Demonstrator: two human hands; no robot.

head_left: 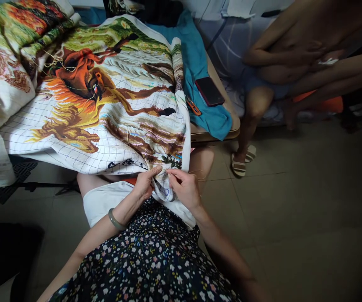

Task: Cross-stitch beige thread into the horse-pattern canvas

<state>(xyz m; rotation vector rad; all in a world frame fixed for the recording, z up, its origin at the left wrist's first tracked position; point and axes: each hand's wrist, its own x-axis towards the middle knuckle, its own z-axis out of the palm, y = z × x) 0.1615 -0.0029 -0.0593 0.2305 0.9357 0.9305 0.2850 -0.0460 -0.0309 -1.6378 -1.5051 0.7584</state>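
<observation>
A large cross-stitch cloth [112, 157], printed with a blue grid and partly stitched with a horse picture, drapes from the table edge down to my lap. My left hand [145, 182] grips its lower edge, thumb on top and fingers beneath. Close beside it, my right hand [185, 186] is pinched at the cloth's surface, near a dark green stitched patch. What lies between those fingertips is too small to make out. A thin pale thread [200, 171] loops out past the right hand.
Orange-handled snips [194, 106] and a dark phone [210, 91] lie on a teal cloth [217, 123] at the table's right side. Loose threads [58, 58] rest on the stitching. Another person [275, 63] sits at the right, a sandalled foot on the tiled floor [281, 201].
</observation>
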